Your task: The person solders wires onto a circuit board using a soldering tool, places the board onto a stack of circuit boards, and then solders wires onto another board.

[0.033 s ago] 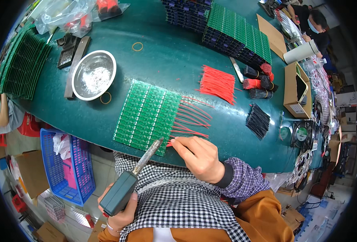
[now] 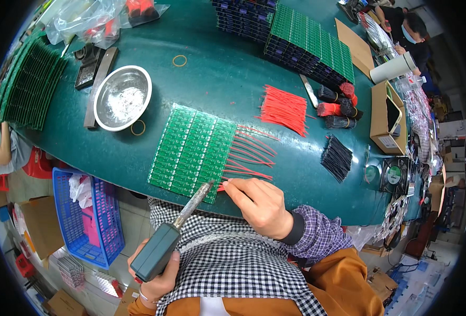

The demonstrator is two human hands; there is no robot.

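Note:
My left hand (image 2: pixel 161 274) is wrapped round the dark green handle of a soldering iron (image 2: pixel 162 247). The iron's tip touches or hovers just over the lower right edge of a green circuit board panel (image 2: pixel 191 145); which of these, I cannot tell. My right hand (image 2: pixel 262 206) pinches a red wire (image 2: pixel 221 187) at that same edge, close to the tip. Several red wires (image 2: pixel 251 155) stick out to the right from the panel's right side. Beyond them lies a pile of loose red wires (image 2: pixel 284 109), and farther right a pile of black wires (image 2: pixel 337 159).
A metal bowl (image 2: pixel 123 98) stands left of the panel beside a metal bar (image 2: pixel 99 87). Stacked boards (image 2: pixel 312 45) fill the back, with more boards (image 2: pixel 30 84) at far left. Wire bundles (image 2: pixel 338 108), a carton (image 2: pixel 388 118) and a small fan (image 2: pixel 394 174) are on the right.

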